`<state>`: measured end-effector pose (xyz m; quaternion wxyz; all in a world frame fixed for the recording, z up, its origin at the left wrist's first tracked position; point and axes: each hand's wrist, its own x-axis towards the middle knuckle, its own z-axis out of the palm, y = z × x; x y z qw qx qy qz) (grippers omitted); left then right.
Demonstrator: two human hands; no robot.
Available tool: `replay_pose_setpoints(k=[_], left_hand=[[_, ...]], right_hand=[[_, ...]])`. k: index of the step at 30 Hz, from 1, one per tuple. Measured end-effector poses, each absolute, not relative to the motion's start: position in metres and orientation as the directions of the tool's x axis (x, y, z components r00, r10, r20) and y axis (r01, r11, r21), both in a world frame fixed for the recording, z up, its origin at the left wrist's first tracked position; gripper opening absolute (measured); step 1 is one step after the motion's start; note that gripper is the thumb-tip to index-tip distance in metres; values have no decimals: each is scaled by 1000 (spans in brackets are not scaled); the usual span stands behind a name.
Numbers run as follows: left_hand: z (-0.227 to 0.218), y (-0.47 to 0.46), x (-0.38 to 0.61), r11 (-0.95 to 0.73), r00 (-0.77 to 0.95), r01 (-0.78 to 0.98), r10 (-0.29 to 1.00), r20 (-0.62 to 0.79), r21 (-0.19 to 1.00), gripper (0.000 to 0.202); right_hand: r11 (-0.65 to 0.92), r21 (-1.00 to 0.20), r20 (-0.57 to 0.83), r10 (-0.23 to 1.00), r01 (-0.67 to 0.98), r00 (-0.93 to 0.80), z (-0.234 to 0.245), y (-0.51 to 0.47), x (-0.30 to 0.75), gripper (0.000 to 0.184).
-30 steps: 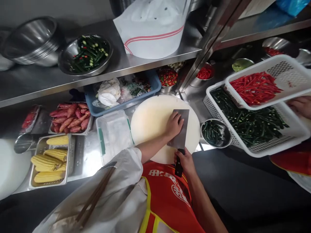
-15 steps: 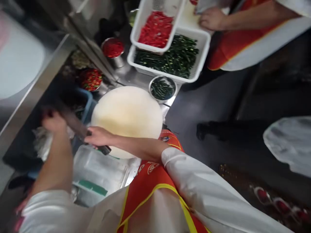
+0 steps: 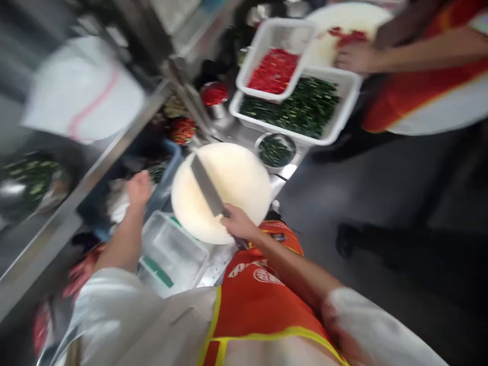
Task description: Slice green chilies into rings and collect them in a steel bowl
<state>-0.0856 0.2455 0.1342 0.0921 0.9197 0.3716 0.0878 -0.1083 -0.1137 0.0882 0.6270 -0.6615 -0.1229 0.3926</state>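
Note:
My right hand (image 3: 238, 222) is closed round the handle of a cleaver (image 3: 208, 185). Its broad blade points away to the upper left, over the round white chopping board (image 3: 244, 178); whether it touches the board I cannot tell. To the left, my left hand (image 3: 139, 187) looks closed, a blurred fist above the blue bin (image 3: 173, 157). What it holds, if anything, is hidden. A white, bag-like thing (image 3: 118, 206) lies beneath it. Nearest me, a clear plastic container (image 3: 173, 249) with a green strip sits beside the board.
A small bowl of cut green vegetable (image 3: 275, 151) stands behind the board. Beyond it are a white basket of greens (image 3: 353, 89) and a stacked basket of red strips (image 3: 274, 71). A co-worker's hand (image 3: 356, 57) rests at another board. A steel rail (image 3: 99, 168) runs along the left.
The cleaver in my right hand has swung from over the blue bin to above the board. My left hand stays by the bin, now apart from the blade. The view has shifted left.

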Motion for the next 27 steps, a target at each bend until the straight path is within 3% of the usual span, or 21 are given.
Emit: replay_pose_setpoints(k=[2, 5, 7, 12, 14, 17, 19, 21, 23, 25, 27], left_hand=[[144, 234, -100, -771, 791, 557, 606, 85, 308, 39], [162, 221, -124, -757, 823, 471, 562, 83, 454, 41], [174, 207, -139, -736, 858, 380, 507, 84, 559, 41], [166, 161, -147, -558, 811, 207, 557, 178, 803, 52], [152, 152, -141, -578, 789, 187, 570, 229, 795, 50], [148, 164, -139, -681, 671, 274, 641, 372, 679, 40], [165, 190, -146, -598, 515, 313, 760, 397, 738, 43], [194, 221, -158, -338, 377, 224, 895, 238, 914, 53], [224, 251, -169, 36, 361, 42, 931, -48, 998, 66], [249, 273, -173, 328, 429, -72, 863, -268, 942, 70], [264, 284, -171, 466, 466, -115, 805, -367, 877, 59]], right_hand=[[-272, -928, -373, 644, -256, 668, 88, -126, -111, 24], [-343, -934, -194, 730, 105, 655, 87, -139, -107, 55], [-394, -869, -130, 765, 300, 630, 84, -143, -104, 65], [-538, -644, -267, 824, 543, 500, 67, -131, -97, 67], [-540, -581, -281, 835, 609, 473, 58, -124, -96, 64], [-494, -529, -213, 864, 689, 456, 44, -120, -97, 59], [-466, -516, -152, 876, 719, 459, 33, -123, -99, 55], [-451, -518, -96, 875, 727, 474, 23, -126, -100, 52], [-434, -535, -41, 871, 725, 490, 16, -127, -100, 50], [-410, -553, 8, 868, 725, 497, 11, -122, -99, 49], [-397, -566, 33, 865, 723, 501, 9, -113, -96, 48]])
